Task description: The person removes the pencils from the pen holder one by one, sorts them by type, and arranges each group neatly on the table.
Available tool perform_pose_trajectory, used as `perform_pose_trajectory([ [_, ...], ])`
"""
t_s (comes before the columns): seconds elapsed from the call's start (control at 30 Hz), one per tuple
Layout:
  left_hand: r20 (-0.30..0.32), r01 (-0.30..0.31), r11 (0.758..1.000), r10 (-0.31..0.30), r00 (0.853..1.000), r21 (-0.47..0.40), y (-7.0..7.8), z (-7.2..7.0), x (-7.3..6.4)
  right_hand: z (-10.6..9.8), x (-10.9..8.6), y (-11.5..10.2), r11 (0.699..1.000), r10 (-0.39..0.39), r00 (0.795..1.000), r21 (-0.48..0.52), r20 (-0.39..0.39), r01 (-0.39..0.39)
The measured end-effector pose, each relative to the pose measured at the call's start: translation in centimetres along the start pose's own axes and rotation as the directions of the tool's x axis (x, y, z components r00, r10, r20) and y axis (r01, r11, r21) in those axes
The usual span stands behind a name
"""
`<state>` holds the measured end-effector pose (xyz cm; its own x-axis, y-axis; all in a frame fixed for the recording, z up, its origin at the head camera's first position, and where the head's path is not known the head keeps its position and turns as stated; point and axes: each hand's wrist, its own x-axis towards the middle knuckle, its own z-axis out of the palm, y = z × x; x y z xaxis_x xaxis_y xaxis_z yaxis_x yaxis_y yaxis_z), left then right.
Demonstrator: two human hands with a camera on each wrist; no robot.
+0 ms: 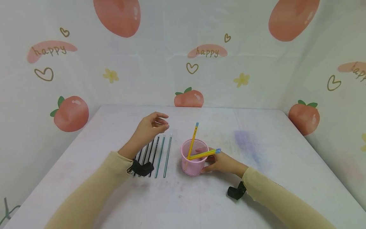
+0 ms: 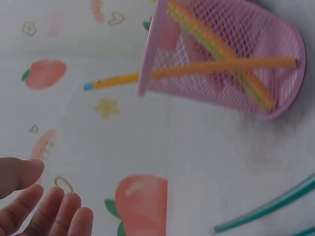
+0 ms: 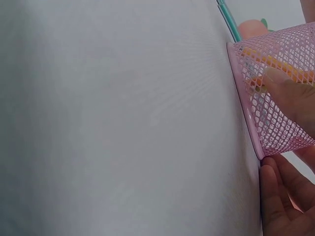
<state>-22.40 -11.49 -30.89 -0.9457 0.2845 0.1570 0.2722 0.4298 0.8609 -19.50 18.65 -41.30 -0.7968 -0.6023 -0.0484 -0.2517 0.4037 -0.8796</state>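
A pink mesh pencil cup (image 1: 192,169) stands upright near the table's middle. My right hand (image 1: 222,163) grips its right side; in the right wrist view the thumb (image 3: 290,98) presses the mesh close to the base. Yellow pencils with blue ends lean in the cup: one pencil (image 1: 193,138) points up and back, others slant out to the right over that hand. My left hand (image 1: 151,125) hovers over the far end of a row of pencils, holding nothing, its fingers loosely bent. That row has several black pencils (image 1: 154,156) and, nearest the cup, two teal pencils (image 1: 167,156).
The white tabletop (image 1: 183,203) carries a purple smudge (image 1: 247,144) at the right. A white backdrop with peaches and hearts rises behind the table and at both sides. Black straps (image 1: 236,190) sit at both wrists. A thin grey-green object (image 1: 8,211) shows at the lower left corner.
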Motion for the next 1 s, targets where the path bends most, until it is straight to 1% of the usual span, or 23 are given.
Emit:
perform_pose_trajectory([
  [0.17, 0.019, -0.054, 0.998, 0.054, 0.998, -0.015, 0.6, 1.7, 0.0, -0.1, 0.0, 0.1, 1.0, 0.007, 1.0, -0.018, -0.001, -0.007],
  [0.3, 0.041, -0.058, 0.998, 0.059, 0.997, -0.027, 0.9, 2.9, 0.1, -0.1, 0.1, 0.0, 1.0, 0.009, 1.0, 0.007, 0.001, -0.009],
  [0.47, 0.064, -0.046, 0.999, 0.048, 0.997, -0.02, 1.3, 4.1, 0.3, 0.0, 0.0, -0.1, 0.999, 0.028, 1.0, 0.034, -0.003, -0.028],
  [0.57, 0.074, -0.034, 0.999, 0.034, 0.997, -0.011, 1.4, 4.8, 0.4, 0.1, 0.0, 0.0, 0.999, 0.019, 1.0, 0.044, -0.001, -0.019],
  [0.77, 0.097, -0.009, 1.0, 0.011, 0.995, -0.019, 1.0, 5.9, 0.4, 0.1, 0.2, 0.2, 0.999, -0.01, 1.0, 0.049, 0.002, 0.01],
  [0.9, 0.113, 0.008, 0.999, -0.004, 0.994, -0.033, 0.7, 6.6, 0.3, 0.1, 0.2, 0.2, 0.999, -0.009, 1.0, 0.042, 0.002, 0.009],
  [1.0, 0.126, 0.015, 0.999, -0.01, 0.992, -0.036, 0.5, 7.0, 0.3, 0.1, 0.2, 0.1, 0.998, -0.01, 1.0, 0.055, 0.009, 0.009],
])
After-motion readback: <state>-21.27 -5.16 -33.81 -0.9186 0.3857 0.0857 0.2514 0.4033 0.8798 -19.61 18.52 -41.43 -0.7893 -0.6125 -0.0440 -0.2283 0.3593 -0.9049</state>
